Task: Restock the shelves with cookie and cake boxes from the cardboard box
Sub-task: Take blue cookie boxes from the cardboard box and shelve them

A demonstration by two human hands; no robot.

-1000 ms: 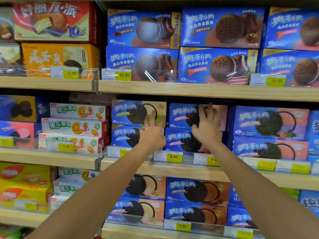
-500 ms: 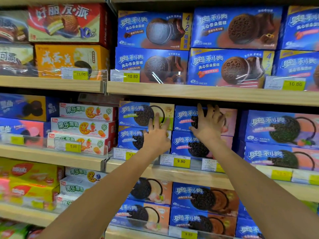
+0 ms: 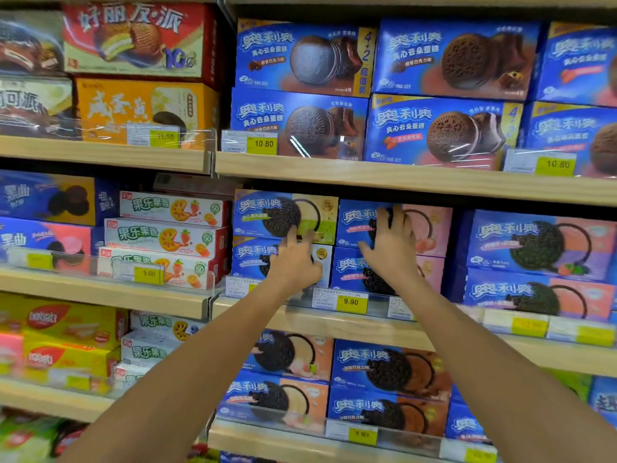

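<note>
Both my arms reach up to the middle shelf (image 3: 350, 324). My left hand (image 3: 295, 262) lies flat with straight fingers on the fronts of two stacked blue cookie boxes, the upper one blue and yellow-green (image 3: 263, 212), the lower one (image 3: 250, 257) partly hidden behind the hand. My right hand (image 3: 390, 243) presses with spread fingers on the neighbouring stack of blue and pink cookie boxes, the top box (image 3: 430, 225) above the bottom box (image 3: 347, 272). Neither hand grips anything. The cardboard box is out of view.
More blue cookie boxes (image 3: 541, 245) stand to the right, and larger blue cake boxes (image 3: 450, 58) fill the shelf above. White fruit-biscuit boxes (image 3: 160, 233) sit left of my hands. Yellow price tags (image 3: 350, 302) line the shelf edges. Lower shelves hold further boxes (image 3: 387, 369).
The view has shifted so the shelves sit further right and lower. My left hand has edged up and right on its stack; my right hand stays pressed on the pink boxes.
</note>
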